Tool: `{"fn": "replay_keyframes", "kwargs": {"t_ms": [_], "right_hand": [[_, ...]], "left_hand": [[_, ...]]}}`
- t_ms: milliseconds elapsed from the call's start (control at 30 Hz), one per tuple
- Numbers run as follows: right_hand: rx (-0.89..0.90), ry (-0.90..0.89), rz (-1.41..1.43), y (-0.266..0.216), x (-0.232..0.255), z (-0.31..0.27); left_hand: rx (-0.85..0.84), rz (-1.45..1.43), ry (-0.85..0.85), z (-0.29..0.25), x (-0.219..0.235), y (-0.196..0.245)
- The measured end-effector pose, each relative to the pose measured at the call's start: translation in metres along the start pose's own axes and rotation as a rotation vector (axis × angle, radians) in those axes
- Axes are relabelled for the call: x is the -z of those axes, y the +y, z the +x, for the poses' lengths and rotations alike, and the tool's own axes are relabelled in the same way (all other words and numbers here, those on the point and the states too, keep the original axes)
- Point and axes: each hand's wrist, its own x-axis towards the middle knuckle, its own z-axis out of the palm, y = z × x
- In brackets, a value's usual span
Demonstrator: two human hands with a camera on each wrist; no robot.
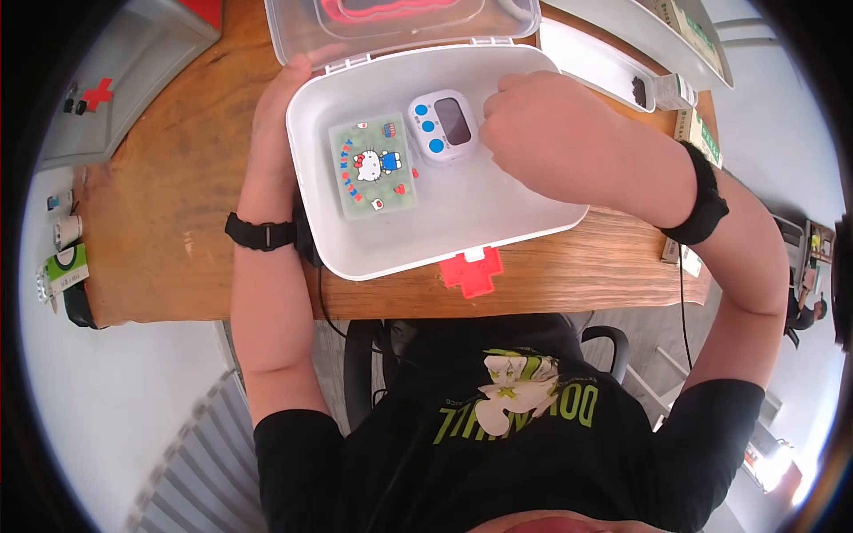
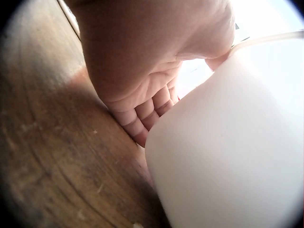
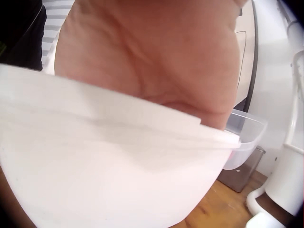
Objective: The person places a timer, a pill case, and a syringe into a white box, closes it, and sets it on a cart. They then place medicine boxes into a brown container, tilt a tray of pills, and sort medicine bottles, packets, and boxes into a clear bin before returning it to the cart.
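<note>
An open white plastic box [image 1: 462, 209] lies on the wooden desk, its clear lid [image 1: 400, 35] tipped back at the far side and a red cross-shaped latch [image 1: 469, 274] at the front. Inside are a green Hello Kitty case [image 1: 373, 167] and, beside it, a white digital timer [image 1: 442, 124] with blue buttons. My left hand [image 1: 274, 111] holds the box's far left corner, thumb at the rim and fingers along the outer wall. Curled over the right part of the box is my right hand [image 1: 555, 133]; its fingertips are hidden, so I cannot tell whether it holds anything.
At the far right stands a long white tray [image 1: 582, 64] with small dark pieces [image 1: 639, 91] at one end, next to a small white container [image 1: 673, 91]. A grey bin [image 1: 147, 75] with a red cross is at the far left. Wooden desk surface [image 1: 195, 204] extends left of the box.
</note>
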Motion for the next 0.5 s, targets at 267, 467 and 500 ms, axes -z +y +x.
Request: {"fn": "replay_keyframes", "kwargs": {"t_ms": [267, 467, 500], "right_hand": [[0.043, 0.145, 0.151, 0.008, -0.027, -0.003], [0.018, -0.15, 0.15, -0.004, -0.003, -0.006], [0.073, -0.102, 0.276, -0.007, -0.002, -0.006]], "left_hand": [[-0.019, -0.002, 0.024, 0.0, -0.005, 0.001], [-0.057, 0.031, 0.017, 0.001, -0.007, -0.003], [-0.057, 0.034, 0.022, 0.002, -0.006, -0.003]]}}
